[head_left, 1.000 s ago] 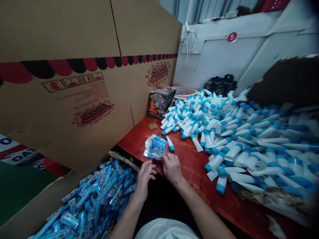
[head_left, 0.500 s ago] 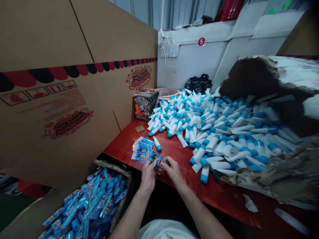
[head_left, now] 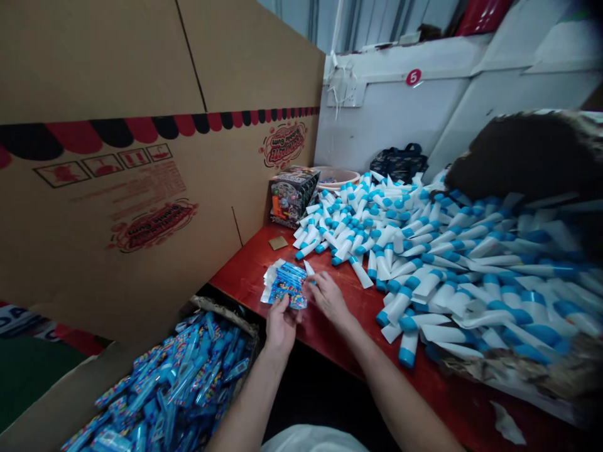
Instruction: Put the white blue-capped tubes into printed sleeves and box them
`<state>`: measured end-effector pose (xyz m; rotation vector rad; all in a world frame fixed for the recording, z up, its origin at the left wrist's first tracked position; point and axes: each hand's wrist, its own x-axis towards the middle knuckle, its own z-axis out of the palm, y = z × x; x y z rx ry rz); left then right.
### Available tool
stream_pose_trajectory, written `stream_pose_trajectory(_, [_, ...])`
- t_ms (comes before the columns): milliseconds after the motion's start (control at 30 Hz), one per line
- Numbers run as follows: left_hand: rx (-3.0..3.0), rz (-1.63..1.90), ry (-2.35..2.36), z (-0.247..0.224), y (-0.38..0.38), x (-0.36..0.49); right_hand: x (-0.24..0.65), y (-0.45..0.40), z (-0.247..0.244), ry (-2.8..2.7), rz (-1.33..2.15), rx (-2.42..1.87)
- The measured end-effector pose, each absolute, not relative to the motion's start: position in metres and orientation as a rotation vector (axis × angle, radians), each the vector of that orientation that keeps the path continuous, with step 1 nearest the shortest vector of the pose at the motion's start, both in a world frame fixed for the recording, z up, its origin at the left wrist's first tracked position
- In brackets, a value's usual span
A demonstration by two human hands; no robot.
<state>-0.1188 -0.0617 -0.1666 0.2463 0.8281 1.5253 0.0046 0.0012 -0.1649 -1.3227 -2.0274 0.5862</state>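
Pale wall panels (head_left: 386, 125) stand behind a red counter (head_left: 245, 267), and tall cardboard (head_left: 85, 251) screens its left side. Flat printed wrappers (head_left: 285, 284) lie overlapped near the front edge of the counter, just ahead of the hands. The left hand (head_left: 281, 329) rests its thumb at the near edge of the wrappers, fingers curled; whether it pinches one cannot be told. The right hand (head_left: 330, 301) reaches with bent fingers to a single tube (head_left: 308, 268) just right of the wrappers and covers its lower end; a firm grip cannot be confirmed. The step in hand appears to be taking up one tube while separating one wrapper. The next move calls for a light pinch on the tube and one wrapper lifted clear of its neighbours. Thin, glossy blue film with pale margins is likely to slip or cling. Heaped tubes (head_left: 438, 263) at right are smooth and white, tapering from rounded blue caps to flat ends. Shiny blue packs (head_left: 183, 370) fill the cardboard box (head_left: 56, 395) at lower left.
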Motion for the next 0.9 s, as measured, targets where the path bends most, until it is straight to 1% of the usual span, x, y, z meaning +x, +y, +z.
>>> stream_pose_trajectory(133, [0.148, 1.501, 0.827, -0.165, -0.060, -0.139, 0.011, 0.036, -0.161, -2.286, 0.341, -1.340])
stream_pose_trajectory(267, [0.124, 1.499, 0.837, -0.166, -0.065, -0.156, 0.023, 0.037, -0.166, -2.451, 0.165, -1.353])
stream_pose_trajectory(433, [0.128, 1.522, 0.840, -0.169, -0.065, -0.157, 0.040, 0.006, -0.164, -2.488, 0.061, -1.403])
stream_pose_trajectory(600, [0.224, 1.568, 0.823, -0.168, -0.063, -0.138, 0.046, -0.045, -0.148, -2.240, 0.327, -1.248])
stream_pose_trajectory(667, [0.250, 1.580, 0.823, -0.165, -0.064, -0.130, 0.045, -0.064, -0.144, -2.160, 0.354, -1.210])
stream_pose_trajectory(733, [0.273, 1.580, 0.828, -0.161, -0.066, -0.122, 0.046, -0.077, -0.142, -2.157, 0.280, -1.232])
stream_pose_trajectory(900, [0.348, 1.595, 0.880, -0.153, -0.073, -0.108, 0.052, -0.096, -0.143, -2.182, -0.031, -1.368])
